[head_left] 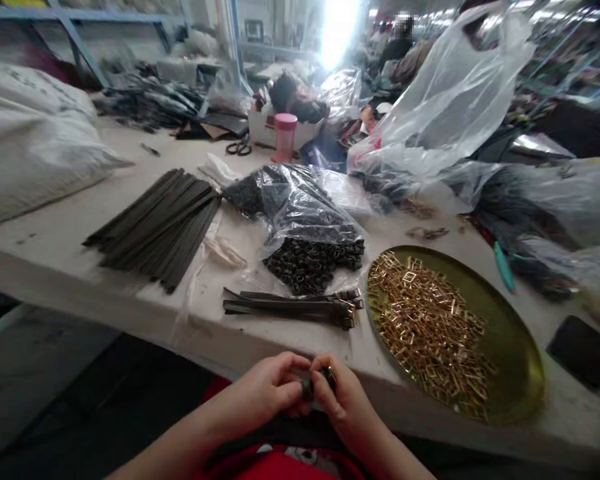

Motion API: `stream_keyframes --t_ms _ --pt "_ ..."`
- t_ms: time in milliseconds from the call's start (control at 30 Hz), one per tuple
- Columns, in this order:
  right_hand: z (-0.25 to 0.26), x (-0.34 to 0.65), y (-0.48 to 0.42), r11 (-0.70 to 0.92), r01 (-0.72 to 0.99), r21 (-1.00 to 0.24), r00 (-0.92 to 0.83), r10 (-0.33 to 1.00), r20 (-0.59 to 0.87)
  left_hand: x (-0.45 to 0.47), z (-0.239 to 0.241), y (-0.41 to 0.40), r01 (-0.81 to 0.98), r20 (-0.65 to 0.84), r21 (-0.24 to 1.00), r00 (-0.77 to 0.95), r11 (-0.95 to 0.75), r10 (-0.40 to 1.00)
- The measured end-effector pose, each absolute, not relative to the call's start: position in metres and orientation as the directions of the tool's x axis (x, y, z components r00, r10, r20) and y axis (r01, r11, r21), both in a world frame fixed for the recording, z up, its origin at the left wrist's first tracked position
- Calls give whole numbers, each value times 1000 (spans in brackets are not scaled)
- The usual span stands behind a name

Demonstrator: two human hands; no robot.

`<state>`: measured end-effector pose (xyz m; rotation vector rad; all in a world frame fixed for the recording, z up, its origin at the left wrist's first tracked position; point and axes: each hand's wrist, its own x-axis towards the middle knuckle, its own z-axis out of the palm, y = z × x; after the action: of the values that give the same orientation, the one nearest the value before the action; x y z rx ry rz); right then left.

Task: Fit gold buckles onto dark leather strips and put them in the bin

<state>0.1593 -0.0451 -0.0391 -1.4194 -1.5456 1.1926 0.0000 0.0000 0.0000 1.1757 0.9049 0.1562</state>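
My left hand (pixel 280 387) and my right hand (pixel 337 393) meet in front of the table's near edge. Both are closed on a small dark strap (pixel 307 388), its far part hidden by my fingers. A gold glint, like a buckle, shows by the right fingertips. Just beyond lies a bundle of dark straps with gold buckles (pixel 290 307). Behind it, small black loops (pixel 310 263) spill from a clear plastic bag (pixel 305 207). To the right, a round brass-coloured tray (pixel 517 373) bears a heap of gold buckles (pixel 430 327).
Plain dark strips (pixel 157 227) lie fanned out at left, near a white sack (pixel 35 147). Farther back are black scissors (pixel 239 148) and a pink-lidded jar (pixel 285 137). A large clear bag (pixel 440 100), a teal tool (pixel 504 267) and a dark flat object (pixel 583 350) occupy the right.
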Motion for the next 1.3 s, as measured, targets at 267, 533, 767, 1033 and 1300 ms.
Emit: stream_keyframes --t_ms 267,533,767,1033,1300 --pt "-42 153 -51 -10 398 -917 -15 1000 -17 -2 12 -1 544 -586 800 622 253 519" --pt "-40 154 -54 168 582 -795 -48 984 173 -2 11 -5 497 -642 764 650 412 406" --pt "-41 152 -56 133 570 -811 -45 990 131 -1 9 -5 507 -648 761 633 405 424" --pt "-36 150 -57 -64 221 -973 -83 993 -84 2 3 -4 500 -611 792 656 351 443" --pt "-36 151 -45 -152 87 -985 -132 978 -163 7 -1 9 569 -566 801 618 187 545"
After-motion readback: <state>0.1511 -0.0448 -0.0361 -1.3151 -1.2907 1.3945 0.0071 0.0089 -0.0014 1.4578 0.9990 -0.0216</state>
